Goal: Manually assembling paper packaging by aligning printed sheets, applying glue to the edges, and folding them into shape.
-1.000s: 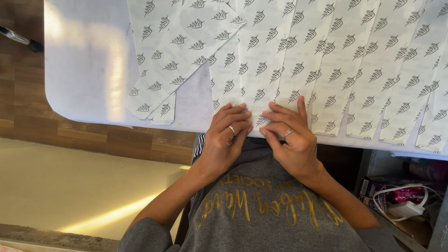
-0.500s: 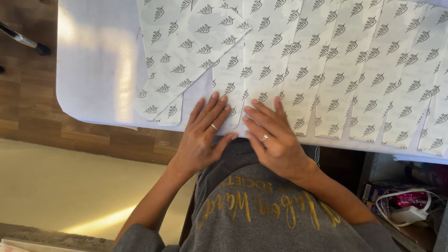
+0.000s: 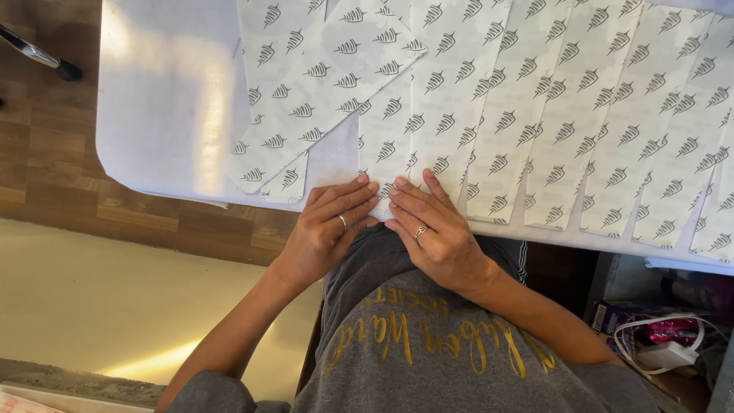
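Both hands lie flat, fingers stretched out, holding nothing: the left hand point(image 3: 330, 229) and right hand point(image 3: 430, 229) press the lower end of one white paper strip with grey leaf print point(image 3: 388, 126), at the near edge of the white tabletop point(image 3: 164, 115).

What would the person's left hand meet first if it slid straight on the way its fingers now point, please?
The left hand points up and to the right across the table's near edge. Its fingertips already rest against the bottom end of a leaf-patterned paper strip, so that strip comes first, probably pushed along or overridden.
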